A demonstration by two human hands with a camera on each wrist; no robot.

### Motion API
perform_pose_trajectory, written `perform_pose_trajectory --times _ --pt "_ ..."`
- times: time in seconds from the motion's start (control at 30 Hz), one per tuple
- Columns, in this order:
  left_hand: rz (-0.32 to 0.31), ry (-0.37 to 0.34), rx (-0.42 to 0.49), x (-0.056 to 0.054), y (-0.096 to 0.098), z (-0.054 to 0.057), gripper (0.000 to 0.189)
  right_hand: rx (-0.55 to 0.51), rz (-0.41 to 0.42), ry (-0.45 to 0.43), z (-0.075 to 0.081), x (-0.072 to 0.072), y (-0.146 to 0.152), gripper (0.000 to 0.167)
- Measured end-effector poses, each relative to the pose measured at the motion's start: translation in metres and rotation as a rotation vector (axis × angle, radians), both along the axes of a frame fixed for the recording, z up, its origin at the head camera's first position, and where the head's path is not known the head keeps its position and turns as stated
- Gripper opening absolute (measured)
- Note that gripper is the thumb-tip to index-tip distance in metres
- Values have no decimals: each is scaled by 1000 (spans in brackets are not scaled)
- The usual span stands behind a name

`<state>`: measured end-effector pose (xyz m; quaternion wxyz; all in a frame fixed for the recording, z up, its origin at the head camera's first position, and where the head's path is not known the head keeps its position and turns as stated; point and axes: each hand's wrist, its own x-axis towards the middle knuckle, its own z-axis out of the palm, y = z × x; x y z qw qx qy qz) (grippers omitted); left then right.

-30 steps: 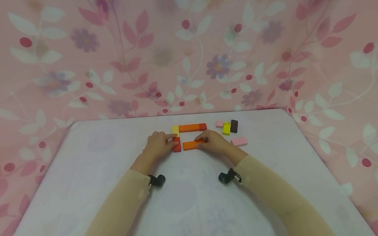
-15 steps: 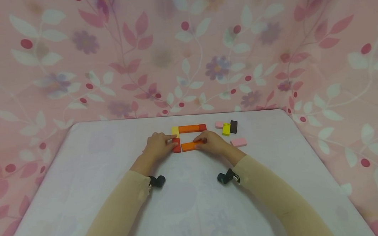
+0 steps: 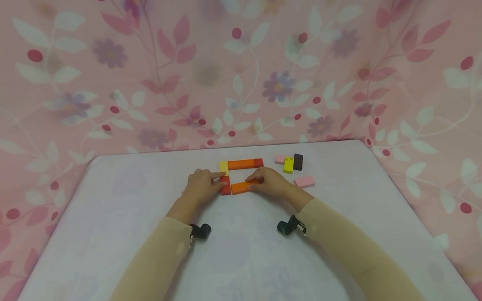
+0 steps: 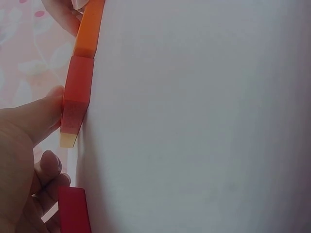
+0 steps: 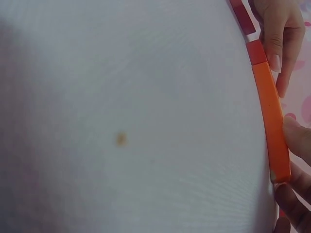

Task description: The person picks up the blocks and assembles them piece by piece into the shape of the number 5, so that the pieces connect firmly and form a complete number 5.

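My left hand (image 3: 201, 185) rests thumb and straight index finger at the red block (image 3: 225, 187) and the light yellow block (image 3: 223, 167) behind it. My right hand (image 3: 271, 181) pinches a long orange block (image 3: 240, 188) between thumb and index finger. Its left end meets the red block's side near the front, and the left wrist view shows the two ends together. From the yellow block, a second long orange block (image 3: 241, 164) runs right to a small dark red block (image 3: 258, 162). Another red block (image 4: 74, 211) lies beneath my left hand's curled fingers, mostly hidden in the head view.
To the right sit a small pink block (image 3: 279, 159), a yellow-green studded brick (image 3: 288, 165), a dark brown block (image 3: 298, 161) and a larger pink block (image 3: 305, 181). A white-covered table (image 3: 246, 259) ends at a pink floral cloth (image 3: 236, 69) behind.
My right hand has slid the long orange block slightly left, closing the gap to the red block. My left hand stays in place.
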<state>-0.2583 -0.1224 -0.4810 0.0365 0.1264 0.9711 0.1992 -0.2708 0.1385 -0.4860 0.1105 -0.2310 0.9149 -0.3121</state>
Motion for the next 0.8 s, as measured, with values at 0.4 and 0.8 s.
perform_pose_trajectory --times 0.4,0.8 --pt "3 -7 -6 0 1 0 48 -5 8 3 1 1 1 28" --pt "16 -14 -15 -2 0 -3 49 8 -19 -8 1 2 -1 29"
